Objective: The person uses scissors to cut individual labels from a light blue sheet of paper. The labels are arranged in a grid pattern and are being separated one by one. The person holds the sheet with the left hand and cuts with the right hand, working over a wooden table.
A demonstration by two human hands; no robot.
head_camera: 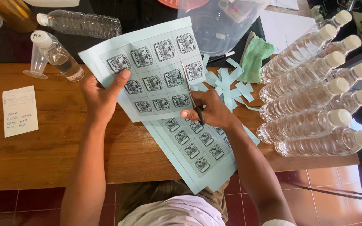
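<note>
While my left hand (101, 94) pinches the pale blue printed label sheet (147, 69) at centre frame, my right hand (212, 109) grips the slim steel scissors (192, 98), blades in its right edge. Judged light, floppy, tearable; hold near the cut.

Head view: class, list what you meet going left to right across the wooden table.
White note → small bottle → left hand → label sheet → right hand with scissors → green cloth → stack of capped bottles.
</note>
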